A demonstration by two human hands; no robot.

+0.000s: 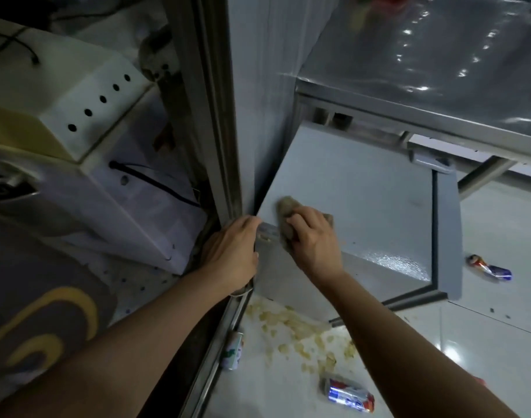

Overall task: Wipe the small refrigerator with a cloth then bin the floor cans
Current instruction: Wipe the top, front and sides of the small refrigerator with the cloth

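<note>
Far out to the left of both hands stands a white box point(86, 98) with a row of round holes along its slanted top, and a black cord point(155, 181) hangs down its side. The left hand point(232, 251) comes next, its grip wrapped over the near left corner of the small refrigerator point(357, 194), fingers curled down the edge beside the metal door frame point(216, 140); it holds nothing but that corner. Just to its right, almost touching it, the right hand point(311, 236) presses a crumpled brownish cloth point(288, 211) flat against the refrigerator's grey top, its grip closed over the cloth with the fingers bent, so that cloth shows beyond the fingertips and on both sides of the hand. The top reaches up and to the right of this grip, and the dark seal of the door runs down its right side.

Below the left grip, on the white floor, a pale can point(233, 351) lies against the metal rail. Below the right forearm pale scraps point(291, 327) are scattered, and nearer the camera lies a crushed blue-and-red can point(347, 392). Well to the right of the cloth grip, past the refrigerator door, another crushed can point(489, 267) lies on the floor.
</note>
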